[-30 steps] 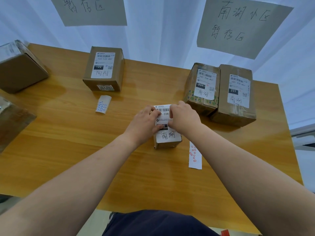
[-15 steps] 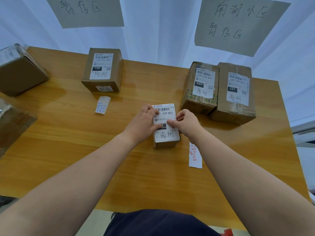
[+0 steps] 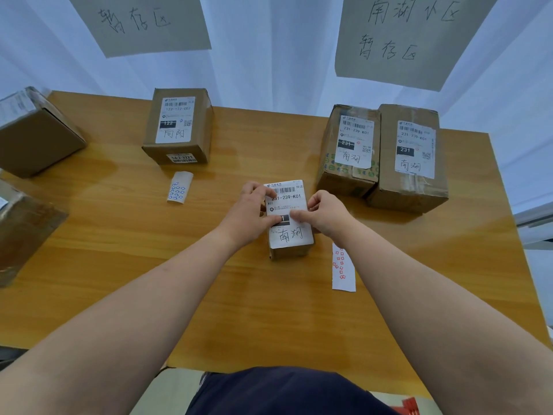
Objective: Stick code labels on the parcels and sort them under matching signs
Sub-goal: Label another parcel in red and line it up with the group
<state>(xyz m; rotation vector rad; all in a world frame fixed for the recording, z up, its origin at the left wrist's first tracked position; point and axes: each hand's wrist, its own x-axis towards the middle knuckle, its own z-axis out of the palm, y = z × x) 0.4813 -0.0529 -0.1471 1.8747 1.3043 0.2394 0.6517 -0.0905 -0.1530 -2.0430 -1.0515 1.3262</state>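
Since a second ago the right hand has slid from the top of the small parcel down to its middle, and the left hand has kept to the left edge. That parcel lies flat near the centre of the wooden table, in front of the person. It is close to the two larger parcels that stand side by side under the right-hand sign, but apart from them.

Both hands hold it. The left hand's fingers curl round the left side with the thumb on the white shipping label. The right hand's fingers bend at the right side, with one fingertip pressed on the label's dark band, almost meeting the left thumb. Whether a small sticker sits under that fingertip cannot be made out — it is too small to tell.

A strip of red stickers lies just right of the parcel. A strip of blue ones lies before the parcel marked 122, under the left-hand sign. Two more boxes sit at the table's left edge.
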